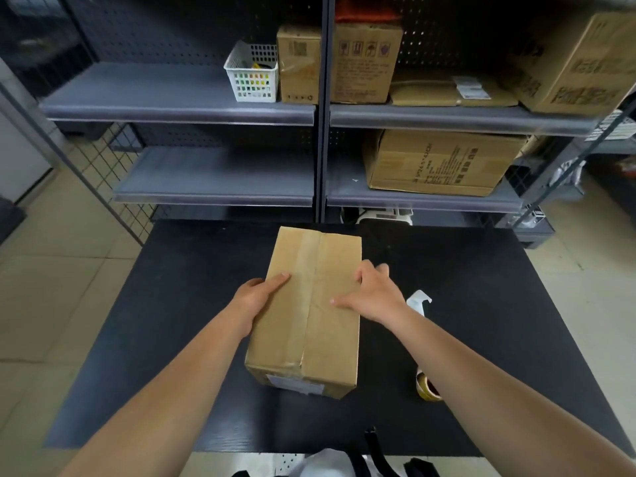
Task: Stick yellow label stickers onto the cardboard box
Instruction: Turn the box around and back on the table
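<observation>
A taped brown cardboard box (309,325) lies lengthwise on the black table (481,304). A pale printed label shows on its near end face. My left hand (258,296) grips the box's left edge, thumb on top. My right hand (373,294) rests on the box's right top edge, fingers spread over the side. No yellow sticker is visible on the box or in either hand.
A white scrap of backing paper (419,299) and a roll of tape (426,387) lie right of the box. Grey shelves behind the table hold a white basket (253,72) with coloured items and several cardboard boxes (440,163).
</observation>
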